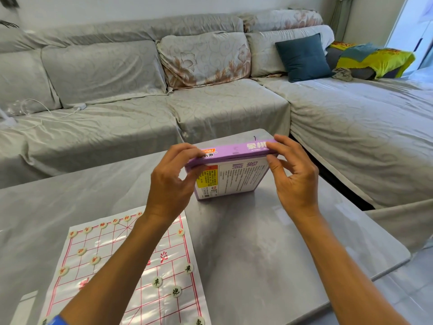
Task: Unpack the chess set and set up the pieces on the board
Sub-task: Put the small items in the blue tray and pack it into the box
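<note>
Purple chess box (pixel 230 174) stands on edge on the grey table (pixel 257 242), just past the board sheet (pixel 131 266) — left hand (pixel 171 181) and right hand (pixel 293 177) pinch its top corners, box between them

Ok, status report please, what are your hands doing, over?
Both hands, left and right, gripping purple box on edge. Pieces on board. Nothing blocking.
</note>
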A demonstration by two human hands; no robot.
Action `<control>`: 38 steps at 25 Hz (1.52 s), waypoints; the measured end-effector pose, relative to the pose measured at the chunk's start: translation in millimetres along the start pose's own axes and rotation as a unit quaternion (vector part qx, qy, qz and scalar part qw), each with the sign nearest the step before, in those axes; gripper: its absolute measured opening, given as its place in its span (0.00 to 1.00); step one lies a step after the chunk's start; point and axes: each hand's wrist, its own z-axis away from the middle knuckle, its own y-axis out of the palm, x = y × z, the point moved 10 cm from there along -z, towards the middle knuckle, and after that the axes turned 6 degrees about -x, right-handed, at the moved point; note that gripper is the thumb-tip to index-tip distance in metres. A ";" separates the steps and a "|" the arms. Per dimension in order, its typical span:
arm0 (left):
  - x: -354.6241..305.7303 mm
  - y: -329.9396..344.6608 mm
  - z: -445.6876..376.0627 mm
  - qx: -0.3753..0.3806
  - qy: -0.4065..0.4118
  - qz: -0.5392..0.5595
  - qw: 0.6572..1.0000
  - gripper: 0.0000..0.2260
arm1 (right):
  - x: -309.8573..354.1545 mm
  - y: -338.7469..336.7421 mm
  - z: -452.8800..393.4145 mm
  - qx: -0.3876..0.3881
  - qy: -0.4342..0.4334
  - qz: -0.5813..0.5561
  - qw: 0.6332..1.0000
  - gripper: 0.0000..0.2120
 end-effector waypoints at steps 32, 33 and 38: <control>-38.5 110.2 106.9 0.209 0.049 -0.063 0.975 0.19 | -141.9 -4.7 106.2 0.022 0.616 -0.097 0.782 0.08; -15.3 110.6 106.9 0.228 -0.022 -0.109 0.967 0.20 | -155.4 -13.4 108.0 0.037 0.605 -0.044 0.794 0.09; 59.6 126.2 135.7 0.364 -0.239 -0.172 0.884 0.26 | -167.0 -33.2 101.6 0.095 0.486 0.216 0.841 0.13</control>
